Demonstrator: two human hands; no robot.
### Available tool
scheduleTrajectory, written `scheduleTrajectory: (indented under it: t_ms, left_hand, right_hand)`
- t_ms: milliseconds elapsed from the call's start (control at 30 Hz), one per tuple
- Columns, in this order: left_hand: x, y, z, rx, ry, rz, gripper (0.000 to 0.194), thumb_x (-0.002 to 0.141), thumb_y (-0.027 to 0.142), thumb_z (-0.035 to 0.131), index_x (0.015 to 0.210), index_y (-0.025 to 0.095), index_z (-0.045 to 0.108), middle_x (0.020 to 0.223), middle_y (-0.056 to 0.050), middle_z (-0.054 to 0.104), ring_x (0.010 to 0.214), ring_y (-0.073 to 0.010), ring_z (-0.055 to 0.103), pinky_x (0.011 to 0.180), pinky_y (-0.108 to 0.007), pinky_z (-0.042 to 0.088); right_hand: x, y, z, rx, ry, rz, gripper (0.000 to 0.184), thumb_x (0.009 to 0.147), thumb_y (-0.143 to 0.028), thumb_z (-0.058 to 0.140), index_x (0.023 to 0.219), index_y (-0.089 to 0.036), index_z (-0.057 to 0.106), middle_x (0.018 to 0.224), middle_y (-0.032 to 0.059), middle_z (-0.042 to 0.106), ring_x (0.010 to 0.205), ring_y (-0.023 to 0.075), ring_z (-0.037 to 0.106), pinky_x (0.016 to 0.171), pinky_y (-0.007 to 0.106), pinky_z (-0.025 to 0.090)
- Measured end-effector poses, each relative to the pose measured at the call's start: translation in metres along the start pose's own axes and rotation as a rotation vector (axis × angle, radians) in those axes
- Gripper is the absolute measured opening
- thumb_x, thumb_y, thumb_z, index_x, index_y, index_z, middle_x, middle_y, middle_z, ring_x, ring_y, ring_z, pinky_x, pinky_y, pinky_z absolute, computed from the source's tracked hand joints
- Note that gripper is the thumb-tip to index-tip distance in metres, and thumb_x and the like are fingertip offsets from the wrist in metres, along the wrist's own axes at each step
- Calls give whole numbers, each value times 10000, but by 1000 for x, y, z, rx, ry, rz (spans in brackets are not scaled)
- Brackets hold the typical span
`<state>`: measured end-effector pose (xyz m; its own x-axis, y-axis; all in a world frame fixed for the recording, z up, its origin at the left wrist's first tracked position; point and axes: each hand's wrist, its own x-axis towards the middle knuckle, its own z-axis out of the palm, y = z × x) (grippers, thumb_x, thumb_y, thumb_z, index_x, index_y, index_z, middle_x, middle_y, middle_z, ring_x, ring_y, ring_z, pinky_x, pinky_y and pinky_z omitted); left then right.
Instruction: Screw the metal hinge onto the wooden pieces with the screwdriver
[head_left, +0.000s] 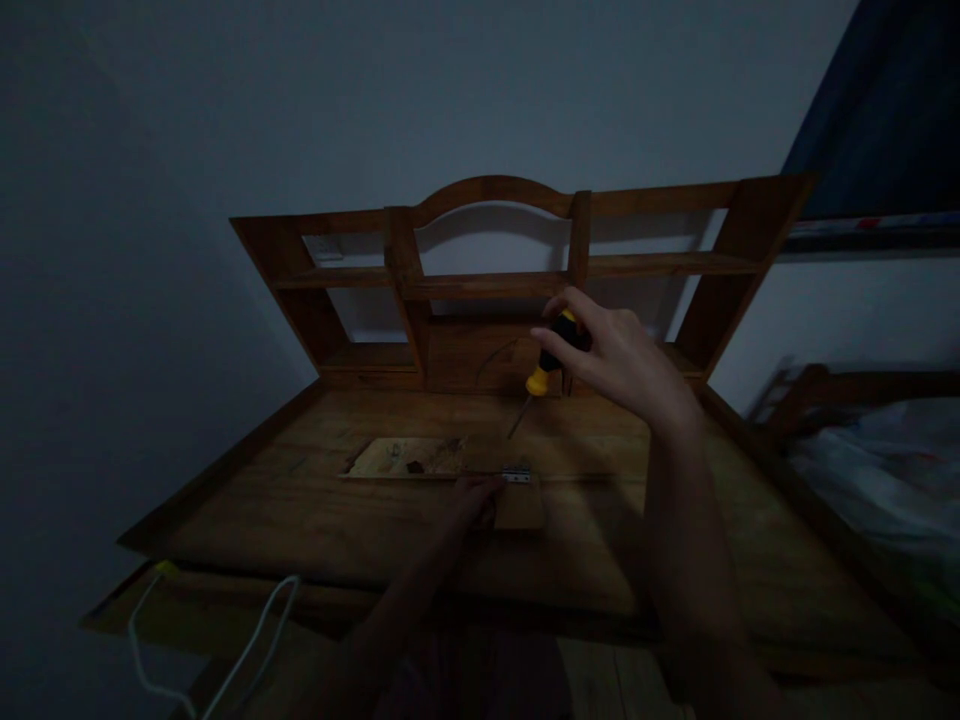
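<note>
From where I sit, my right grip [611, 340] is closed around the handle of the screwdriver [538, 381], which I hold tilted over the middle of the bench [262, 515], shaft slanting down and to the left. Its tip is in the air, apart from the hinge [516, 476] just in front of it. I judge that pinching the handle high up leaves the shaft clear and lets me see the tip above the metal.

My left grip [474, 497] is low at the left side of the block [519, 508], fingertips right by the hinge; I take that as steadying the wood, so it will not slide or turn under pressure. The dim light hides the undersides of those fingers, so I cannot tell how firmly they are closed.

The hinge lies at the block's back edge, nearer the bench's front edge than the shelf [491, 290] along the back. That spot seems chosen for reach: both forearms come in over the front edge, with open wood around the block for my wrists.
</note>
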<state>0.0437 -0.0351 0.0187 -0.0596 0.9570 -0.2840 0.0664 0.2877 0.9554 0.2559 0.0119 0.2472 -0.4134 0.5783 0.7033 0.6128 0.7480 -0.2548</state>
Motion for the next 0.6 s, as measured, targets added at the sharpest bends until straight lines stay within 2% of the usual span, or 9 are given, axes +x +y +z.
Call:
scheduleTrajectory:
  t_ms: [133,367,500,600]
  left_hand:
    - [-10,9,1,-74,-49,-3,471,728,599,667,611,165,529,477,45,432,403,-71,359,417,-213,225]
    - [-11,17,6,-40,29,-72,456,684,560,740,580,159,551,452,46,423,385,-66,345,403,-219,217]
    - [-16,25,9,-81,101,-35,392,671,499,766,622,146,601,507,28,483,441,-78,419,435,-213,293]
    - [-21,32,10,-63,126,-80,393,646,500,782,627,147,611,500,22,490,451,-95,442,440,-220,308]
  right_hand:
    - [-1,13,-9,-25,64,54,244,965,-427,530,1074,-214,576,857,21,656,707,170,594,651,289,395]
    - [-1,26,-13,-30,108,95,262,961,-441,537,1098,-219,565,876,30,680,766,195,633,698,305,422]
    - [-2,28,-15,-31,129,108,256,960,-447,541,1093,-230,569,842,19,676,707,183,618,668,298,419]
    - [-2,28,-16,-45,149,119,256,954,-448,551,1093,-234,572,792,7,656,663,174,598,638,292,409]
